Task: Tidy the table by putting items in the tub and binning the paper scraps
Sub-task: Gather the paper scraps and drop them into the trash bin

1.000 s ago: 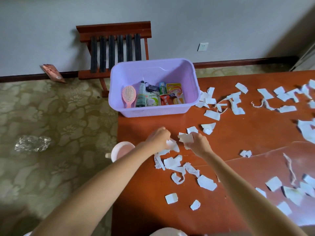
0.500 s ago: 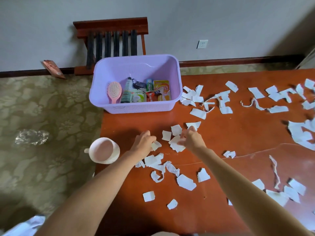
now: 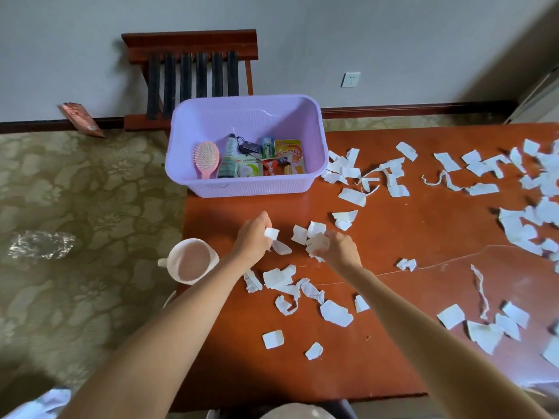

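Since half a second ago the left hand (image 3: 252,237) has drawn back off the table top and now pinches a small scrap (image 3: 271,233) between thumb and curled fingers, just above the wood. The right hand (image 3: 340,252) is curled round a wad of scraps (image 3: 317,243), more bunched than before, with two loose pieces (image 3: 299,234) lying just beyond it. Both hands are near each other, a little in from the table's left edge, about midway between its near and far edges.

More paper scraps (image 3: 335,313) lie under and between the forearms towards the near edge. Another cluster (image 3: 351,196) sits by the far edge just right of the tub, and a dense spread (image 3: 520,228) runs along the right side of the table (image 3: 408,237).

At the far left corner stands the purple tub (image 3: 251,189), its left end overhanging the table's left edge. Inside it are a pink hairbrush (image 3: 205,160), a green tube (image 3: 228,158) and an orange packet (image 3: 289,152) among other small items.

A round white bin (image 3: 193,261) stands against the table's left edge, just left of the left wrist.

Behind the tub a wooden chair (image 3: 193,71) stands against the wall. Crumpled clear plastic (image 3: 40,244) lies on the patterned carpet, well to the left.
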Available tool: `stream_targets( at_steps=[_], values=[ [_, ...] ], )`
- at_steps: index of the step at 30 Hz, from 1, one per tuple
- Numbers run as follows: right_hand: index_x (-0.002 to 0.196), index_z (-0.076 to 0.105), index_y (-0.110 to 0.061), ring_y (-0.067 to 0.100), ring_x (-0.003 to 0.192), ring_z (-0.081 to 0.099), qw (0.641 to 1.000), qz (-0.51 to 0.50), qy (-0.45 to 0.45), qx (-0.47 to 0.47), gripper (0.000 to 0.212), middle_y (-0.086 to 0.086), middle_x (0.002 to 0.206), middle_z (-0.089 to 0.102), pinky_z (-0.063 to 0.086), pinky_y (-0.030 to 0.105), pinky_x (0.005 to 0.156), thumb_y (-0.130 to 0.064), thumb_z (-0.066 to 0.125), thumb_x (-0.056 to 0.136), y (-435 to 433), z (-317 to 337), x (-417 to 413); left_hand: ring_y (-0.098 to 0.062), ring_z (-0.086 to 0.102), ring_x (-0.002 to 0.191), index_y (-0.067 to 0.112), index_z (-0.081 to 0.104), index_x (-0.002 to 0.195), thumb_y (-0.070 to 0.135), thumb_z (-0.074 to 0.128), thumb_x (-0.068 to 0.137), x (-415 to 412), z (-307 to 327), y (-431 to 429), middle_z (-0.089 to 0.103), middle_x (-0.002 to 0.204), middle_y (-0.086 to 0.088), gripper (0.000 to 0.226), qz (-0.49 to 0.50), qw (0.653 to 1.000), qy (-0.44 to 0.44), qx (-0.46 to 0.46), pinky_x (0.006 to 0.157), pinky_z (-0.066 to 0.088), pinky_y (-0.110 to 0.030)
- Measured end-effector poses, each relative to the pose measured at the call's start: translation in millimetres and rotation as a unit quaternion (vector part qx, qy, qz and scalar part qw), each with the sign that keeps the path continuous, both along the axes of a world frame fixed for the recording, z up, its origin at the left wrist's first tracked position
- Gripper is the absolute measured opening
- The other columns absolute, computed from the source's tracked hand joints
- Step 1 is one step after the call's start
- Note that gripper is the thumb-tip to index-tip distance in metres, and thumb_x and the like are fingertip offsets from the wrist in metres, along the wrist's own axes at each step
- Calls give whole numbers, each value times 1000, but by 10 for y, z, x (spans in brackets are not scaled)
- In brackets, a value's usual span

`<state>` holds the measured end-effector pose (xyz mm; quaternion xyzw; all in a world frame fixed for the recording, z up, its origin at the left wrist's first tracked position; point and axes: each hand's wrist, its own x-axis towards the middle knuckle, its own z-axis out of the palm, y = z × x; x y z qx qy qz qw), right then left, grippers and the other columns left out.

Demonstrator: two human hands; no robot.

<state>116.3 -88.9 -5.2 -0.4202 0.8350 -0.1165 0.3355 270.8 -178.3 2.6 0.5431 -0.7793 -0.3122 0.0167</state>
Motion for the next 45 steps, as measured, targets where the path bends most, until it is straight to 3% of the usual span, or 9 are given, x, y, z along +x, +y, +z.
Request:
stream_targets(
  at_steps=[3, 7, 15, 19, 21, 25, 30, 37, 45],
  values=[
    [128, 50, -9, 28, 111, 61, 999, 24, -29, -4, 50, 13, 126, 58, 54, 25, 83, -17, 70, 82, 84, 106, 110, -23, 55, 108, 7, 48, 114, 3, 63, 85, 74, 182, 8, 56, 118, -10, 33, 57, 995, 83, 19, 75, 45, -20],
    [130, 49, -10, 27, 116, 58, 991, 109, -69, 44, 52, 11, 129, 57, 51, 29, 92, -18, 69, 83, 200, 107, 515, -14, 52, 88, 9, 49, 108, 4, 66, 82, 289, 180, 222, 58, 113, -10, 31, 69, 991, 88, 68, 58, 40, -13],
    [145, 18, -16, 27, 103, 64, 982, 151, 23, 111, 74, 15, 121, 58, 54, 30, 84, -12, 63, 87, 240, -12, 782, -28, 57, 107, 6, 38, 126, 2, 60, 86, 613, -210, 542, 52, 125, -16, 46, 95, 985, 25, 144, 78, 47, -28],
    [146, 18, -17, 20, 81, 60, 977, 169, 41, 122, 71, 15, 111, 61, 50, 24, 63, -6, 60, 89, 186, -32, 804, -27, 52, 116, 5, 39, 126, 4, 70, 80, 672, -331, 593, 48, 128, -16, 55, 88, 991, 37, 95, 93, 44, -26],
    [144, 24, -16, 23, 88, 63, 977, 167, 49, 124, 65, 15, 111, 61, 52, 25, 66, -5, 59, 90, 156, -57, 818, -26, 52, 113, 5, 41, 126, 7, 73, 78, 674, -353, 600, 43, 130, -16, 58, 82, 994, 32, 70, 92, 44, -22],
    [137, 35, -10, 25, 106, 60, 974, 176, 68, 121, 50, 13, 123, 55, 51, 26, 81, -7, 56, 92, 120, -75, 851, -12, 45, 87, 8, 51, 113, 12, 71, 81, 653, -386, 600, 44, 123, -13, 38, 60, 997, 14, 41, 78, 40, -12],
    [137, 39, -11, 25, 115, 54, 981, 162, 74, 80, 48, 10, 133, 48, 51, 29, 92, -10, 56, 92, 99, -92, 802, -18, 53, 94, 6, 58, 95, 12, 67, 84, 632, -432, 589, 48, 114, -9, 16, 41, 999, 10, 11, 77, 48, -18],
    [136, 33, -13, 29, 112, 59, 999, 31, -20, 25, 59, 14, 130, 53, 55, 32, 86, -15, 65, 86, -188, 38, 534, -13, 49, 59, 11, 46, 80, 11, 62, 85, 567, -294, 500, 45, 62, 8, 17, 97, 988, 108, 58, 44, 36, -7],
    [134, 39, -12, 27, 109, 62, 989, 124, 53, 63, 48, 11, 126, 58, 53, 34, 90, -17, 58, 91, -355, -155, 631, -9, 52, 67, 10, 53, 85, 8, 65, 83, 596, -108, 607, 51, 73, 8, 12, 167, 969, 182, -23, 63, 42, 2]
  ],
)
